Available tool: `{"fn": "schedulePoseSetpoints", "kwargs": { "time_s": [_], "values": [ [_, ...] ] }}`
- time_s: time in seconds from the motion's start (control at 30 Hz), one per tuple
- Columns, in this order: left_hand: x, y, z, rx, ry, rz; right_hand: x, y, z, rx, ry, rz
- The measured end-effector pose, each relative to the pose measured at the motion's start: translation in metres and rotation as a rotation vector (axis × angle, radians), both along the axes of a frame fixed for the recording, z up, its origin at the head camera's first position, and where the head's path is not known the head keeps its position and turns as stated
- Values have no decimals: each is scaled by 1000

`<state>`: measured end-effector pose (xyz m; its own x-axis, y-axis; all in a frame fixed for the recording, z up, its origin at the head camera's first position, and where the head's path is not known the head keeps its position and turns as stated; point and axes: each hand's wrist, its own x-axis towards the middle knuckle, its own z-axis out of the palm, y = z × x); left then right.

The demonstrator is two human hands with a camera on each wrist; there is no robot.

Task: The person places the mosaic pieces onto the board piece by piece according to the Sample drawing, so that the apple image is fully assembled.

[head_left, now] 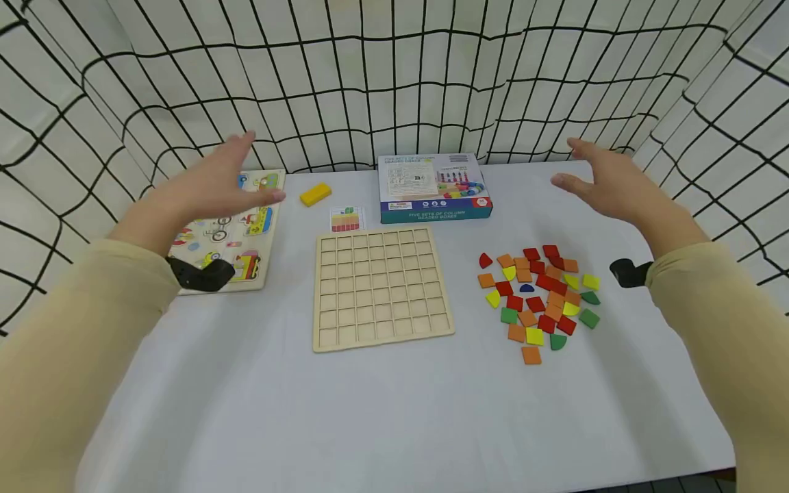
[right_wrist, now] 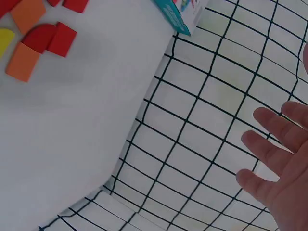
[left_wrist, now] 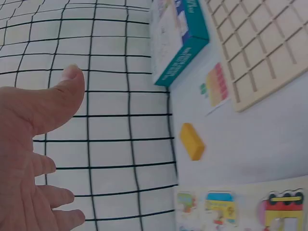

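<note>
Both hands are held up above the table, touching nothing. My left hand [head_left: 206,185] hovers over the picture puzzle board [head_left: 268,239] at the left, its thumb spread apart; in the left wrist view the fingers look loose. At the right, my right hand [head_left: 616,181] is raised beyond a scattered heap of small coloured pieces [head_left: 536,296], red, orange, yellow, green and one blue. A wooden grid board [head_left: 382,287] lies mid-table, its cells bare. Behind it are a small pattern card [head_left: 347,219] and a yellow block [head_left: 316,194].
A flat cardboard box [head_left: 435,187] with printed pictures lies at the back edge of the white table [head_left: 382,418]. Black netting [head_left: 394,89] over white sheeting encloses the back and both sides. A black strap with a camera sits on each wrist.
</note>
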<state>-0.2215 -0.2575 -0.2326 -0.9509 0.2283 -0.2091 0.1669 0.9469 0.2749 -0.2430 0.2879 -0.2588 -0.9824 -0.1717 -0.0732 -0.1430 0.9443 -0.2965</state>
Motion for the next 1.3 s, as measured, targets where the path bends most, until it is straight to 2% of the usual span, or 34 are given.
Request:
{"fn": "schedulePoseSetpoints", "kwargs": {
  "time_s": [0.17, 0.27, 0.37, 0.47, 0.6, 0.7, 0.9, 1.07, 1.3],
  "values": [
    [23, 2, -51, 101, -81, -15, 15, -5, -30, -64, -16, 69],
    [38, 7, -80, 127, -110, -21, 26, -10, -52, -91, -39, 113],
    [54, 14, -103, 147, -138, -45, 37, -13, -74, -105, -109, 134],
    [69, 20, -120, 173, -169, -84, 47, -14, -93, -105, -169, 148],
    [81, 25, -135, 194, -170, -136, 56, -11, -110, -122, -187, 181],
    [85, 25, -143, 179, -146, -166, 61, -10, -116, -132, -173, 205],
    [82, 23, -156, 138, -135, -197, 68, -14, -120, -56, -140, 246],
    [80, 25, -161, 120, -146, -196, 70, -19, -123, -3, -97, 264],
    [77, 26, -167, 93, -160, -207, 72, -20, -130, -42, -104, 256]
  ]
}}
